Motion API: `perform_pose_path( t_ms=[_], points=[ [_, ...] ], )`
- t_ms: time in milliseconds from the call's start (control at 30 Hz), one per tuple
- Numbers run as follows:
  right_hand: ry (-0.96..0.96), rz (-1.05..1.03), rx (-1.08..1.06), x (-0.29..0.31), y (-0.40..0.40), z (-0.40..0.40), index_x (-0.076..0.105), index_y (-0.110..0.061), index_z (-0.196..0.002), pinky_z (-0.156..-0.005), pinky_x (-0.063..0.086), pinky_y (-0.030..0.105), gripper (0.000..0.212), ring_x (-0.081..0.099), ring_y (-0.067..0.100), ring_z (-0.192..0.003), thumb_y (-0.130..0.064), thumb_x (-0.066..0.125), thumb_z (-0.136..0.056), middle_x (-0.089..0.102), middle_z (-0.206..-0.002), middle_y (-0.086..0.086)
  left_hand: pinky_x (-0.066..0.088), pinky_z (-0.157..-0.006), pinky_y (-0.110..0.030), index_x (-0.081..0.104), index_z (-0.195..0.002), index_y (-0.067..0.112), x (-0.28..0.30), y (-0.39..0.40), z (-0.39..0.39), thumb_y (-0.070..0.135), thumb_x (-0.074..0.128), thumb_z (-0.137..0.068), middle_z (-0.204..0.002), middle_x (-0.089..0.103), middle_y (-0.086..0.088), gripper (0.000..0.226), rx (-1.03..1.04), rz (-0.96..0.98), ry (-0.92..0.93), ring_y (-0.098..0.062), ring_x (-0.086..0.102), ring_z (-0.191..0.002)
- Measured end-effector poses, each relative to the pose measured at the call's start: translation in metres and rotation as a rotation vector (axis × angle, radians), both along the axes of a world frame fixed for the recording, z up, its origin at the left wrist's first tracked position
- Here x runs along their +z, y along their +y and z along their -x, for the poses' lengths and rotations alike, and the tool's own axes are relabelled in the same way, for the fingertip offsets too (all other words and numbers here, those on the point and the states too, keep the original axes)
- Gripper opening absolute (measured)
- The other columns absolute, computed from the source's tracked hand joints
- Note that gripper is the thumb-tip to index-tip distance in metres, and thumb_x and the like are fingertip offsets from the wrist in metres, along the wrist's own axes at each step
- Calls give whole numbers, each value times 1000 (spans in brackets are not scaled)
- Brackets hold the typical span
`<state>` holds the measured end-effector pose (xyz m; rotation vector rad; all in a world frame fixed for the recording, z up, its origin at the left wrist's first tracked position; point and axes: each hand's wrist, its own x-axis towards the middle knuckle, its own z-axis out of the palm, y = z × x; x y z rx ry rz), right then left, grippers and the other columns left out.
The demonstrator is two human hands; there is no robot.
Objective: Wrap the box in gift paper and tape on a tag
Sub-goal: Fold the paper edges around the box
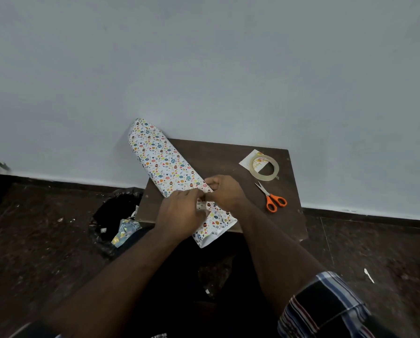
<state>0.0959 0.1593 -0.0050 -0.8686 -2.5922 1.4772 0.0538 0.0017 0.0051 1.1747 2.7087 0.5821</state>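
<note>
- Both hands on the gift paper (163, 164), meeting at the middle of the long wrapped shape: left hand (179, 212) with fingers curled down on the paper, right hand (224, 191) pinching an edge of it between thumb and fingers.
- Held that way, most likely, to keep the two paper edges together so the wrap does not spring open before tape goes on.
- Box itself hidden; probably inside the paper under the hands, but cannot tell for sure.
- Paper lying slantwise across the small dark table (216, 152), far end poking past the table's back corner toward the wall, near end hanging over the front edge and open like a tube.
- Ends not folded shut yet, so wrapping looks about half done.
- Tape roll (274, 172) to the right, resting partly on top of the tag (246, 162), perhaps to keep the tag from sliding off and both within easy reach.
- Scissors (272, 200) with orange handles just beside the right arm, blades closed, pointing away.
- Black bin bag (111, 215) on the floor left of the table, with paper scraps inside, handy for cut-offs.
- Count: two hands, one sheet of gift paper, one tape roll, one tag, one pair of scissors, one table, one bin bag.
</note>
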Motion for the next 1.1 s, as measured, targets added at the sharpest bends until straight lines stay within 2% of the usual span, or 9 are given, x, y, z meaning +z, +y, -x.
perform_pose_path(
  t_ms=[100,200,300,400,567,733,867,1000,1100],
  points=[
    [-11,-31,-29,1,-5,0,75,-15,-109,-89,58,40,35,70,14,-102,-15,83,-75,76,-107,-2,49,-84,-38,66,-115,23,-4,-6,-1,41,75,-85,-113,69,4,36,-44,-23,-14,-23,61,-107],
    [-17,-55,-50,0,-12,1,71,-12,-122,-98,54,36,46,66,16,-114,-17,83,-78,73,-120,3,50,-83,-34,70,-111,25,-7,-13,5,39,73,-86,-116,67,8,29,-107,-7,-41,-19,61,-108],
    [-8,-59,-81,-2,-20,2,72,-12,-121,-93,52,27,44,67,15,-110,-21,85,-80,74,-116,2,48,-98,-34,71,-120,30,-6,-21,5,55,73,-83,-134,60,8,45,-150,42,-90,-15,56,-121],
    [-14,-89,-95,0,-28,2,72,-11,-116,-85,52,27,40,69,18,-103,-24,84,-81,74,-110,4,38,-114,-43,67,-128,35,-3,-28,1,67,71,-74,-150,47,2,63,-180,115,-147,-22,43,-139],
    [-26,-128,-103,3,-36,2,73,-7,-114,-90,54,33,37,70,22,-103,-22,83,-82,75,-109,8,13,-126,-53,57,-140,36,-6,-34,-9,58,65,-88,-168,18,-7,58,-212,264,-57,-36,12,-155],
    [-35,-121,-111,6,-38,0,72,-7,-116,-91,53,32,39,69,22,-104,-23,83,-83,74,-109,7,17,-124,-55,60,-128,26,-15,-35,-16,48,54,-94,-165,28,-6,41,-172,156,-77,-40,18,-153],
    [-39,-116,-113,6,-40,1,72,-7,-116,-92,54,33,39,69,22,-103,-24,83,-83,74,-111,7,30,-117,-54,58,-119,27,-17,-37,-16,56,37,-90,-157,38,-2,47,-174,152,-47,-39,34,-142],
    [-36,-53,-120,0,-30,-5,70,-13,-125,-97,53,30,45,69,18,-109,-31,80,-85,74,-118,1,24,-121,-53,59,-123,25,-19,-36,-16,47,48,-97,-162,34,-7,36,-173,175,-39,-41,25,-149],
    [-57,-97,-196,-1,-8,-21,71,-17,-121,-102,50,33,32,66,19,-114,-25,74,-90,72,-121,1,17,-124,-54,58,-124,25,-19,-35,-18,45,52,-97,-167,25,-11,34,-167,188,-46,-39,15,-154]
  ],
)
